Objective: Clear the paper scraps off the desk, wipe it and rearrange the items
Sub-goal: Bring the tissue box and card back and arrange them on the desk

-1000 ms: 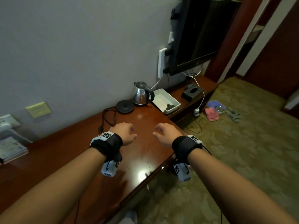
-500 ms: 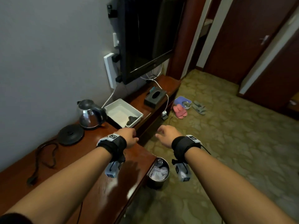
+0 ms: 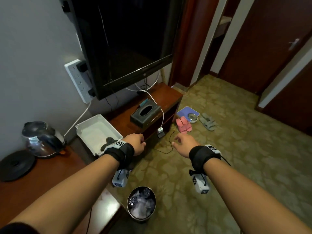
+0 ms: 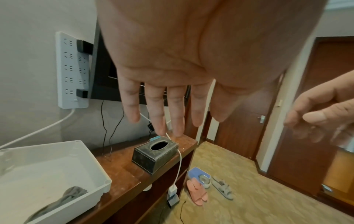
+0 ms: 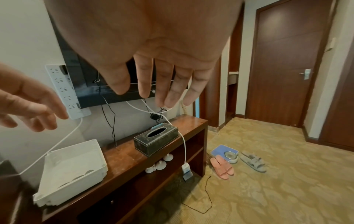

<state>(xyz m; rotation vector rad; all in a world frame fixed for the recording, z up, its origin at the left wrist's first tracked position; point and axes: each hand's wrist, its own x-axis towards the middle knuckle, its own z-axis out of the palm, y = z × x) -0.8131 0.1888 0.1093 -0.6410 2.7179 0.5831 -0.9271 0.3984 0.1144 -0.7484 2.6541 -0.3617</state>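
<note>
Both our hands are empty. Our left hand [image 3: 135, 144] hangs over the near corner of the white rectangular plastic tray [image 3: 94, 118], fingers straight and loosely spread, gripping nothing. Our right hand [image 3: 184, 144] floats above the patterned green carpet [image 3: 244, 149], fingers relaxed, also bare.

The crumpled grey cloth [image 4: 71, 194] lies inside the tray, in its near corner, just under our left wrist. We judge it the wiping thing: soft, limp and light, best pinched at its bunched middle so it rises as one wad. The tray looks light enough to slide, so we would lift straight up.

The dark rectangular tissue box [image 3: 145, 114] sits on the lower red-brown shelf [image 3: 167, 97] beyond the tray. It looks stiff and light, good to take by its long sides, minding the white charger cable [image 3: 163, 119] that hangs past its end. The shiny steel kettle [image 3: 42, 141] stands on the glossy wooden desk [image 3: 55, 176] beside its round black base [image 3: 16, 164]. The round metal bin [image 3: 141, 205] on the floor holds crumpled white paper.
</note>
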